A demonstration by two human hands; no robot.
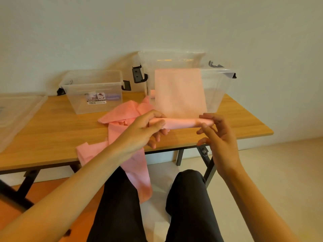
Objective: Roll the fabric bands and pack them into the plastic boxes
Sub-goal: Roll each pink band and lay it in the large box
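Curling fingers [157,122] round band [181,123] (half-rolled)

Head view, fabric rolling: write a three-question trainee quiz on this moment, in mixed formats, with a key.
1. True or false: the left hand and the right hand both hold the pink roll.
2. Which box carries a paper label? A) small box B) large box
3. Fill in: the loose pink bands hang over the ____ edge of the table.
Key: 1 true; 2 A; 3 front.
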